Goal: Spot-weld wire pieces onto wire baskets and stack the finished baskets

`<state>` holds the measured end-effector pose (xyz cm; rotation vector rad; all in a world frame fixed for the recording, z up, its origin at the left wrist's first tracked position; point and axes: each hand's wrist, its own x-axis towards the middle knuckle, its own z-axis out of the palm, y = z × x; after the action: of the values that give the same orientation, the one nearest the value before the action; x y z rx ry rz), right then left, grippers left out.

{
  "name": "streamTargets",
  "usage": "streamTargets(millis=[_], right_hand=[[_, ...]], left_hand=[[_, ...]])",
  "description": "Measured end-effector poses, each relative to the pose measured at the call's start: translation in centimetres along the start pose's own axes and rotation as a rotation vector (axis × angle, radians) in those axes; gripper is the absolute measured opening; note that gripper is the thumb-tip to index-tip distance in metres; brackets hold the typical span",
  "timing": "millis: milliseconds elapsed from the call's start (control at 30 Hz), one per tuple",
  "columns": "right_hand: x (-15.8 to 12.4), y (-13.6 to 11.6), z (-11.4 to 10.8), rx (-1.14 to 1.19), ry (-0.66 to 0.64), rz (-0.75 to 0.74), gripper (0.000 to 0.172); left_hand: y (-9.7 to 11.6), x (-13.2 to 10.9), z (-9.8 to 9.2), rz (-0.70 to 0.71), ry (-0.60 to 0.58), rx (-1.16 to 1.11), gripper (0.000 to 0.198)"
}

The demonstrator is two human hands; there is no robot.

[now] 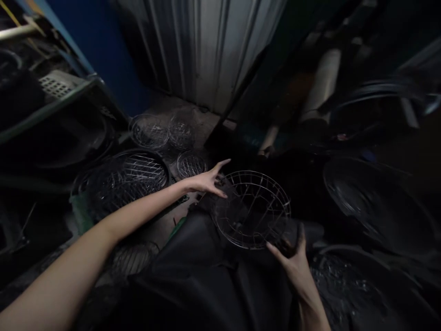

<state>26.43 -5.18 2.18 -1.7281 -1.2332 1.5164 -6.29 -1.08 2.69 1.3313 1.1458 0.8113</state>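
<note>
A round wire basket, with two rings joined by thin wires, sits over the dark cloth on my lap. At its left rim, my left hand has its thumb and fingers spread wide, with no grip on the wire. My right hand is at the lower right rim. Its thumb tip lies close to the ring and a darkened finger points up, apart from the thumb. The other right fingers are in shadow, and whether they touch the basket I cannot tell.
Round wire pieces lie on the floor ahead. To the left stands a large round container of wire grids. Dark machinery with a pale cylinder rises at the right. A metal rack borders the upper left, and a corrugated wall stands behind.
</note>
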Motion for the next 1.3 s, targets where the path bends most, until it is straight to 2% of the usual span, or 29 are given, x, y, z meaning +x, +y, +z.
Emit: streamTargets(millis=[167,367,633,767,1000,1200,1300], right_hand=[[0.3,-0.2,-0.3,-0.01,-0.006,-0.005,0.121],[0.3,0.2,-0.3,0.03,-0.053,-0.03,0.125],[-0.7,1.4,-0.1,0.097,-0.005,0.003,0.129],[-1.2,0.7,-0.4,0.168,0.055,0.014,0.131],[-0.6,-2.4,-1.7,0.261,0.168,-0.02,0.129],[0.0,-2.5,-1.8,0.354,0.165,0.012,0.124],[0.7,-2.3,-1.7,0.376,0.171,0.024,0.123]], left_hand=[[-0.8,0.3,0.4,0.023,0.041,-0.034,0.118],[-0.7,0.0,0.7,-0.001,0.059,-0.039,0.12],[-0.1,0.2,1.2,0.012,0.072,0.021,0.122],[1.4,1.0,1.1,-0.024,0.093,0.017,0.123],[5.5,5.3,0.6,-0.032,0.089,-0.015,0.124],[6.6,6.3,0.5,0.031,0.157,0.022,0.118],[7.0,7.0,0.3,0.003,0.149,0.005,0.115]])
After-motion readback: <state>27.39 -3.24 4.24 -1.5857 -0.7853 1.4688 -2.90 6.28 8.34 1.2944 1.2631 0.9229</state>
